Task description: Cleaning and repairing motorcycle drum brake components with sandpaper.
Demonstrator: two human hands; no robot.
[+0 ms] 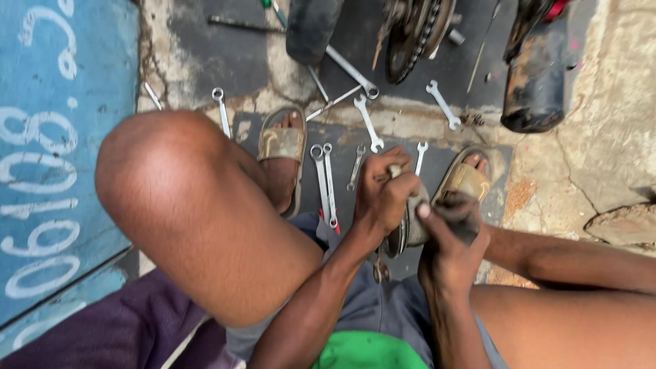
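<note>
Between the sandals (283, 145), over dark mat | left hand (383, 191) gripping round metal part (410, 229) from above | right hand (451, 236) clasping its right face | disc standing on edge, equally near both.

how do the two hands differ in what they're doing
The left hand is closed in a fist around a small tool handle on top of the round metal part; the right hand grips the part's side, thumb pressed on it. The right hand looks darker with grime. Both touch the same part.

one head-worn view, looking steeply down, close over the knees toward the ground (547, 178) ahead.
</note>
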